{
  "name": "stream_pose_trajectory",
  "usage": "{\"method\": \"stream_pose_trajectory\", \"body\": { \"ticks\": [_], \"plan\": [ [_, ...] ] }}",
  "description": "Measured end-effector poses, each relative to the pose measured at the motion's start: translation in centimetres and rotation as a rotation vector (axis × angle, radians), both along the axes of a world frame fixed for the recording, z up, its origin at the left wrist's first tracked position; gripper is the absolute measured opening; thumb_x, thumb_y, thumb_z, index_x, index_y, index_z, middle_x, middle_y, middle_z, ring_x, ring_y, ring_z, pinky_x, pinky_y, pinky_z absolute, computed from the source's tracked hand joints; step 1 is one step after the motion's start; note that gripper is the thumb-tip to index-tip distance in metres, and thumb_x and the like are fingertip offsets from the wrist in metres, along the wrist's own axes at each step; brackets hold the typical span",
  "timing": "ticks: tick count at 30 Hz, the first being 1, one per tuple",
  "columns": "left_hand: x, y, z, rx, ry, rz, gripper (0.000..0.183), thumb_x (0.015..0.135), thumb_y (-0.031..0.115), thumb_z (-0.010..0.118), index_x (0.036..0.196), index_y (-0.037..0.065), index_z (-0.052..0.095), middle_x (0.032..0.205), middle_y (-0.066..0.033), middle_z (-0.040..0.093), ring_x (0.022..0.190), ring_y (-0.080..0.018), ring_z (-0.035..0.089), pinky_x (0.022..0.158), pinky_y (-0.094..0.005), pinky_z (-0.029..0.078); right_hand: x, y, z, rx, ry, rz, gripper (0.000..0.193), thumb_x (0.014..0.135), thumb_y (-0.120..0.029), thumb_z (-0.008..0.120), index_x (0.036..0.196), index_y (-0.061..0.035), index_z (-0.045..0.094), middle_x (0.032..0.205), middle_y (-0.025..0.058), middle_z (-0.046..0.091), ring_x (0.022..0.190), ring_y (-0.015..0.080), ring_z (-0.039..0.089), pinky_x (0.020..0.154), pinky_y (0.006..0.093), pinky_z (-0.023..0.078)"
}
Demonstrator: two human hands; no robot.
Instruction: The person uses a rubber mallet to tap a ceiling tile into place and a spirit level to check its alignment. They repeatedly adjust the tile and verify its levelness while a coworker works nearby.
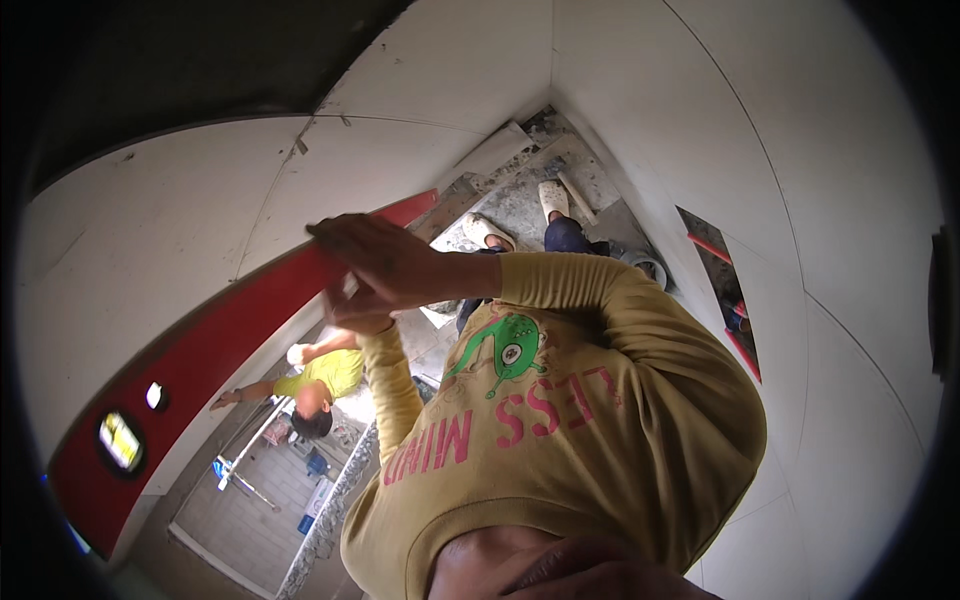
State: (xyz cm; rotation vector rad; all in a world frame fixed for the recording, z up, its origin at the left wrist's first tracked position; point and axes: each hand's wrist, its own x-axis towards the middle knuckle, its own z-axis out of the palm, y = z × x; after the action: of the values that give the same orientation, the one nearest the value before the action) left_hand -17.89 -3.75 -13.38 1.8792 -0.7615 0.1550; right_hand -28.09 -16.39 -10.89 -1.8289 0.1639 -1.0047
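My right hand (400, 262) reaches across to the left, fingers stretched out and slightly smeared by motion. It overlaps my left hand (352, 302), whose fingers are mostly hidden behind it and blurred. Both are in front of a long red bar (255, 315) that runs along the pale wall, curved by the lens. An oval hole and a smaller round hole pierce the bar near its lower left end. Whether either hand touches the bar I cannot tell.
Down at the left, a person in a yellow shirt (335, 375) stretches an arm out near the bar. White clogs (553, 200) are on my feet, on a stained floor (520, 190). A stick-like handle (577, 197) and a bucket (648, 268) are close by. The right wall has a red-edged opening (722, 285).
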Motion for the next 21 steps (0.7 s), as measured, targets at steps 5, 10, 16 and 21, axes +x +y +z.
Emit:
{"method": "stream_pose_trajectory", "body": {
  "ticks": [5, 10, 16, 21],
  "plan": [
    [-6.5, -8.0, -6.3, 0.203, -0.106, -0.426, 0.018, 0.083, 0.011, 0.077, 0.1, 0.007, 0.071, 0.093, -0.0139, 0.073, 0.085, -0.0331, 0.072, 0.074, -0.0392, 0.057, -7.3, -6.2, -5.1, 0.021, 0.329, -0.328, 0.063, 0.084, -0.037, 0.078, 0.127, 0.0022, 0.055, 0.104, 0.0166, 0.065, 0.093, 0.0332, 0.067, 0.081, 0.0437, 0.056],
    [-11.1, -17.1, -13.3, 0.439, -0.004, -0.809, 0.028, 0.083, 0.016, 0.075, 0.109, 0.008, 0.07, 0.098, -0.013, 0.071, 0.089, -0.0315, 0.071, 0.079, -0.042, 0.055, -16.9, -13.9, -10.9, -0.086, 0.502, -0.601, 0.044, 0.088, -0.029, 0.075, 0.117, -0.0009, 0.058, 0.103, 0.0179, 0.066, 0.089, 0.0358, 0.068, 0.075, 0.0444, 0.057],
    [-9.6, -12.8, -18.6, 0.724, 0.146, -0.727, 0.032, 0.083, 0.015, 0.071, 0.114, 0.008, 0.07, 0.098, -0.0151, 0.069, 0.084, -0.0318, 0.067, 0.078, -0.0429, 0.053, -21.7, -19.7, -16.5, 0.04, 0.589, -0.635, 0.052, 0.09, -0.029, 0.074, 0.124, 0.0024, 0.051, 0.109, 0.023, 0.066, 0.098, 0.0415, 0.068, 0.079, 0.0476, 0.057],
    [-6.7, -2.8, -23.2, 0.872, 0.232, -0.546, 0.032, 0.083, 0.022, 0.071, 0.113, 0.01, 0.071, 0.091, -0.0129, 0.07, 0.087, -0.0313, 0.068, 0.081, -0.0439, 0.052, -23.3, -20.4, -24.4, 0.108, 0.689, -0.641, 0.053, 0.09, -0.03, 0.074, 0.124, 0.0024, 0.051, 0.11, 0.025, 0.065, 0.101, 0.0437, 0.066, 0.084, 0.048, 0.056]
  ]
}}
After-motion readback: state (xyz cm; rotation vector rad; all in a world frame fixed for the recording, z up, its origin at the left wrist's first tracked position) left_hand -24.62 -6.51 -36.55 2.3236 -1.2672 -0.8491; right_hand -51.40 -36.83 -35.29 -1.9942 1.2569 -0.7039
